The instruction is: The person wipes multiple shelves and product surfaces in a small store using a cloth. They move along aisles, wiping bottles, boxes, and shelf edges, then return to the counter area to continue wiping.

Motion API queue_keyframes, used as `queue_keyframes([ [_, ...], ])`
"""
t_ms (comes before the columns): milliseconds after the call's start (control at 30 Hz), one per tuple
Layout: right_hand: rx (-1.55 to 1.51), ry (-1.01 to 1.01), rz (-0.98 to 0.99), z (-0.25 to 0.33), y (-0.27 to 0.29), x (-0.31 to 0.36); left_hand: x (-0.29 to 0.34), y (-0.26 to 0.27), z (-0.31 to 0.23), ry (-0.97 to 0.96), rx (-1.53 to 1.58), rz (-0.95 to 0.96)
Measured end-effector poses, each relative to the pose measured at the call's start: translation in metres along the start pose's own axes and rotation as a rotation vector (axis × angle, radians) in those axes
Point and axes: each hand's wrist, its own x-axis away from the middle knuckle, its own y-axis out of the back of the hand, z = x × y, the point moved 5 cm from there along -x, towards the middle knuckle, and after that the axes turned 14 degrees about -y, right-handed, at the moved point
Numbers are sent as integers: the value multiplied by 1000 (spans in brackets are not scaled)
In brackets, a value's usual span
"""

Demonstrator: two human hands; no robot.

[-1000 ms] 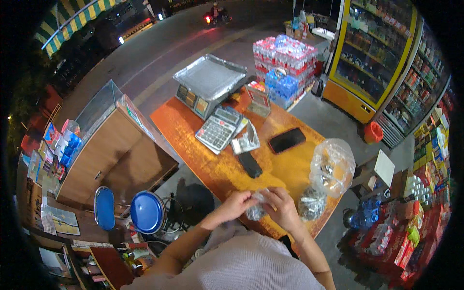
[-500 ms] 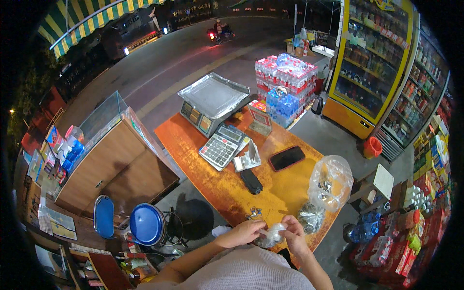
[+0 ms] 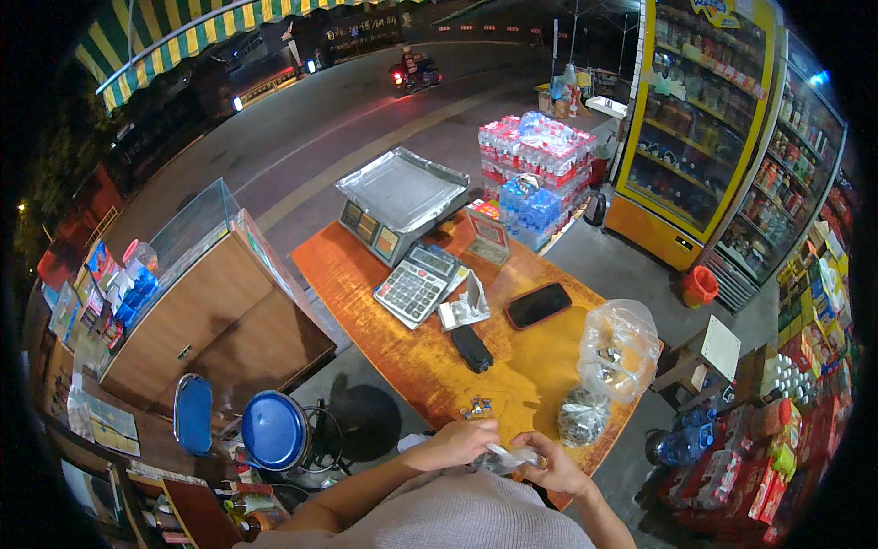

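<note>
At the near edge of the worn wooden table, my left hand and my right hand pinch a small clear plastic bag between them. What the bag holds is too blurred to name. Just beyond my left hand lies a little cluster of small metallic pieces. A clear bag packed with dark grey pieces stands beyond my right hand. Behind it, a larger open plastic bag has some small pieces inside.
On the table are a black pouch, a smartphone, a calculator and a weighing scale. A blue round stool is at left, bottle packs stand ahead, and a yellow-framed drinks fridge stands at right.
The small bag between my hands has gone from a bunched, rounded shape to a flatter, lower one. My right hand has dropped a little. A motorbike on the road has shifted slightly.
</note>
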Motion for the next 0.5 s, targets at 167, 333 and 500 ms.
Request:
queue_keyframes([
  [167, 705, 45, -482, 9, 7, 0, 0, -6, -17, -117, -172, 11],
  [333, 770, 193, -760, 23, 15, 9, 3, -11, -24, -146, -242, 34],
  [500, 536, 82, -659, 8, 29, 8, 13, -4, -31, -215, -299, -4],
])
